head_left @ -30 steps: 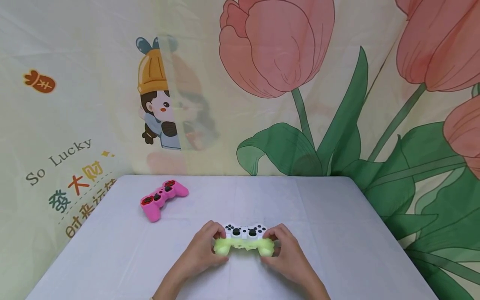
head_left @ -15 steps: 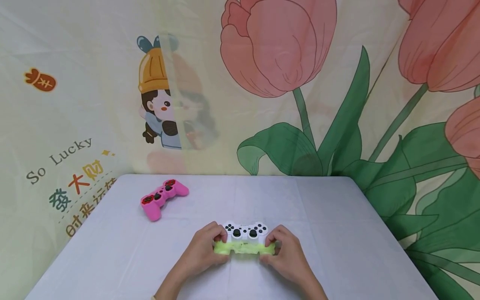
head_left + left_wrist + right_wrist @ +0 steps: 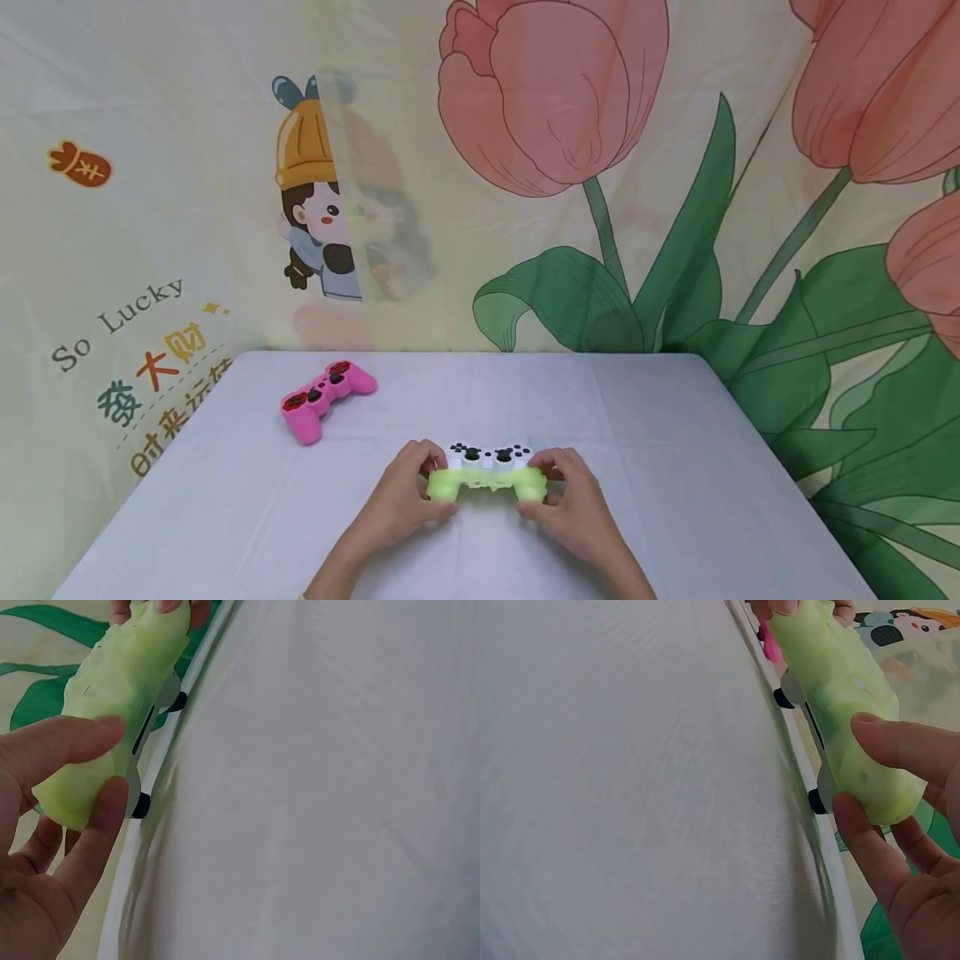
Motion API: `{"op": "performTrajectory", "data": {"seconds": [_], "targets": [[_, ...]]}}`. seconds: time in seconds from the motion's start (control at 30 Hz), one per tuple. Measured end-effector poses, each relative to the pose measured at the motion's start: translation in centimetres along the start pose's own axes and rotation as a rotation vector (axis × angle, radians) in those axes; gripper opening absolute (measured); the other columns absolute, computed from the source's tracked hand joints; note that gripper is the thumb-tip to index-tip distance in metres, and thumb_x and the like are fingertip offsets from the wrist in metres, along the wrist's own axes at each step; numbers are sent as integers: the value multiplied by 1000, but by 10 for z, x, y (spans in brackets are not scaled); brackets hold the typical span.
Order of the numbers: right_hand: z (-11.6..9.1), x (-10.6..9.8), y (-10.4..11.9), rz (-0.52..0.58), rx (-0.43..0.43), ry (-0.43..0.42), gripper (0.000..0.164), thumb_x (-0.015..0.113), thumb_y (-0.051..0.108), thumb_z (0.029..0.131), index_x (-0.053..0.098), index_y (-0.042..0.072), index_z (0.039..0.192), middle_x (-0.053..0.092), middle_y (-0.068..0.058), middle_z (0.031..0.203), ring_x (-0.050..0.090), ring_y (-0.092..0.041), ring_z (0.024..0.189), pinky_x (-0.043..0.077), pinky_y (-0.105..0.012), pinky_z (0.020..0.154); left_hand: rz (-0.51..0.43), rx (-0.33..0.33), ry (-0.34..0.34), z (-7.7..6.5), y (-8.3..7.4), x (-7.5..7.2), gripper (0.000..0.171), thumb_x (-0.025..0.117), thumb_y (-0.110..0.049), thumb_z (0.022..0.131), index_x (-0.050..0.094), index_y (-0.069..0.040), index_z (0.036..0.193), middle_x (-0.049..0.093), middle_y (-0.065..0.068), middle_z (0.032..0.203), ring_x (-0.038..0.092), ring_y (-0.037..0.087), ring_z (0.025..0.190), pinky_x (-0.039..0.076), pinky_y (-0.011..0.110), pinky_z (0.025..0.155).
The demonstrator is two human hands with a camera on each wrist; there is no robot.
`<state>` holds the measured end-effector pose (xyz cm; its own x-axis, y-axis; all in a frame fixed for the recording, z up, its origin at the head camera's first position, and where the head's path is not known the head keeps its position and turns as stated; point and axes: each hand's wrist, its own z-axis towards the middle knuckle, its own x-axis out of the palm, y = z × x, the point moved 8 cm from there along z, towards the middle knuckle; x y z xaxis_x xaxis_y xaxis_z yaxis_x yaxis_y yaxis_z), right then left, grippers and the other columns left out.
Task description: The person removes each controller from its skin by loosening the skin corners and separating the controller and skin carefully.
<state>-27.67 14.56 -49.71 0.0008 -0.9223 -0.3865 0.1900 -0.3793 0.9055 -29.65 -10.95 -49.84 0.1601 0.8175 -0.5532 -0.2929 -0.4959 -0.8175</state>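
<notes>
White controller [image 3: 489,457] held level between two hands; contact with the surface cannot be told. Relative to it: tulip-print backdrop [image 3: 555,92] behind; white-covered table [image 3: 600,417] beneath; left hand [image 3: 405,493] at its left end, thumb and bent fingers pinching, gap just the grip's thickness; right hand [image 3: 570,497] likewise at its right end; pink controller [image 3: 322,404] beyond, leftward; yellow-green sleeve [image 3: 487,478] around its near side; black thumbsticks [image 3: 472,454] on its face.
</notes>
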Motion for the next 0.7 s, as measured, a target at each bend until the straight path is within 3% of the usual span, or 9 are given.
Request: {"op": "performTrajectory", "data": {"seconds": [0.2, 0.43, 0.7], "targets": [[2, -2, -8, 127, 65, -7, 58, 97, 1, 71, 65, 8, 118, 61, -13, 124, 66, -32, 116, 62, -28, 85, -191, -90, 14, 0, 4, -1, 59, 100, -14, 71, 57, -12, 113, 54, 10, 120, 61, 26, 110, 59, 27, 85], [-1, 1, -9, 130, 78, 43, 58, 95, 3, 75, 62, 8, 122, 62, -14, 127, 68, -30, 115, 62, -28, 84, -165, -117, 16, 0, 7, 0, 60, 100, -14, 72, 56, -12, 112, 55, 9, 121, 61, 25, 112, 57, 26, 81], [0, 3, -10, 101, 76, 57, 56, 94, 6, 79, 60, 9, 123, 62, -14, 128, 71, -24, 98, 62, -27, 80, -150, -145, 25, -1, 11, -1, 60, 100, -18, 71, 55, -13, 110, 59, 8, 117, 61, 23, 104, 56, 26, 79]]}}
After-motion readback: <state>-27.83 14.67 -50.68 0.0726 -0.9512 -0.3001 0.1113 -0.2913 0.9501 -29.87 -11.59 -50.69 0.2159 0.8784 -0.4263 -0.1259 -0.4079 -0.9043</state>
